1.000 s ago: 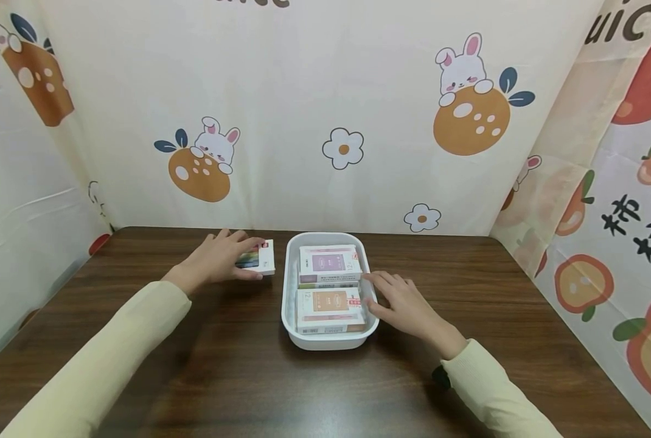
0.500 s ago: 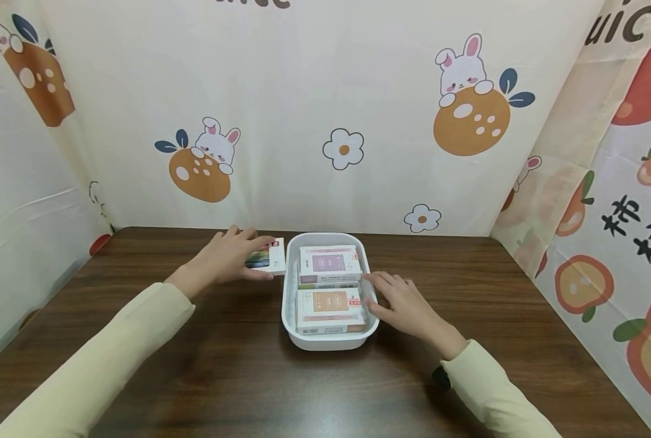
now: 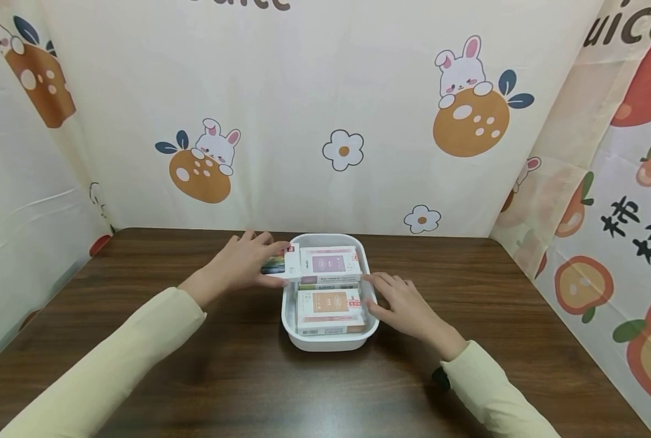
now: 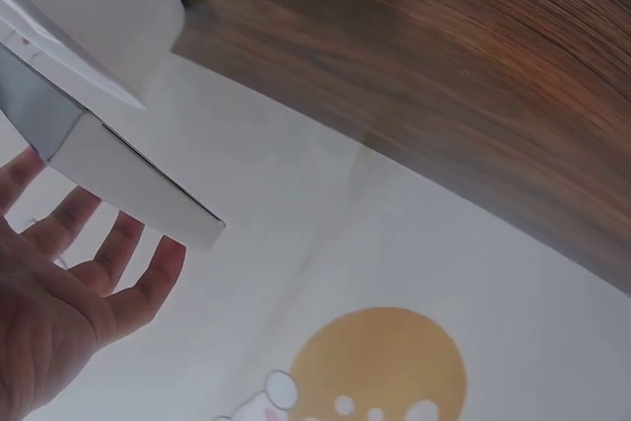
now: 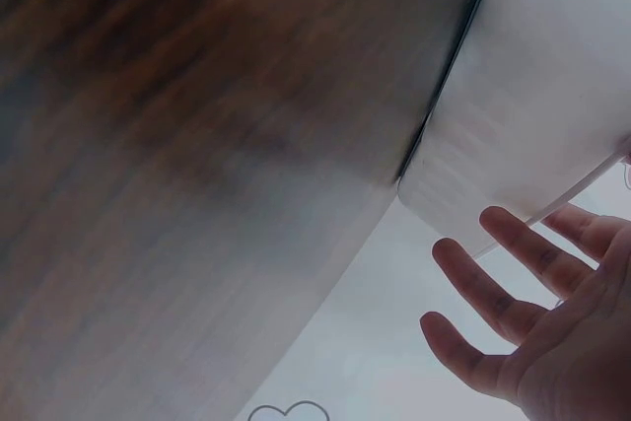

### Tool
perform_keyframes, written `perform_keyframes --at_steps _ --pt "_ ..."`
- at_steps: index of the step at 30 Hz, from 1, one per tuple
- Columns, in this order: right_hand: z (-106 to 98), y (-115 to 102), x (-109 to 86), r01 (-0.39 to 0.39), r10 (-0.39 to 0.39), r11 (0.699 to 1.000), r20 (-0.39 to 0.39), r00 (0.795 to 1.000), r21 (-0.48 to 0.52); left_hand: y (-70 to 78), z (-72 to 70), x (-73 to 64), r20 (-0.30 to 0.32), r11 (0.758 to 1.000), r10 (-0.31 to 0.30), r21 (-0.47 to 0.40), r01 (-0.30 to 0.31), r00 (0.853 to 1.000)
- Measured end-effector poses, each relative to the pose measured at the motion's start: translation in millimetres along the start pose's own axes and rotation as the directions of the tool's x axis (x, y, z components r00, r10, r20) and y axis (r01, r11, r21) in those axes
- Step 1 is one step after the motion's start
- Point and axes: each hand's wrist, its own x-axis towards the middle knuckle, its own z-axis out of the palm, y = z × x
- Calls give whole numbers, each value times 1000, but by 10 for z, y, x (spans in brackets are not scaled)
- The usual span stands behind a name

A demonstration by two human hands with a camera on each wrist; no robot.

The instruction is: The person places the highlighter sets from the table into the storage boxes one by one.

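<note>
My left hand point(image 3: 241, 261) pinches a small white carton point(image 3: 292, 263) with a multicoloured picture on its front, thumb on the near side and fingers on the far side. The carton is above the left rim of a white plastic tub point(image 3: 286, 316), its right end beside a purple-labelled box point(image 3: 328, 261) inside. Seen from the left wrist, the carton point(image 4: 138, 184) is raised, with fingertips along its edge. An orange-labelled box point(image 3: 331, 307) lies nearer in the tub. My right hand point(image 3: 404, 304) touches the tub's right rim; its fingers look loosely spread in the right wrist view.
Under the purple-labelled box, a green-edged box point(image 3: 331, 285) shows partly. The tub stands on a dark wooden table point(image 3: 221, 377). Behind it hangs a pale cloth point(image 3: 292, 182) printed with rabbits and fruit, and more printed cloth point(image 3: 605, 243) borders the right side.
My left hand has carried the carton rightward from beside the tub to over its left rim. The right hand and the tub have stayed in place.
</note>
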Motion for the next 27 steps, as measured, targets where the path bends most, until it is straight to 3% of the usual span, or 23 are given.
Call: perform_keyframes --at_steps 16,27 --pt "5 0 -1 4 -4 1000 -5 1000 -3 384 62 51 20 998 61 24 -61 998" --pt "5 -3 -1 16 -16 1000 -9 1000 -12 583 81 109 69 998 61 24 -63 996"
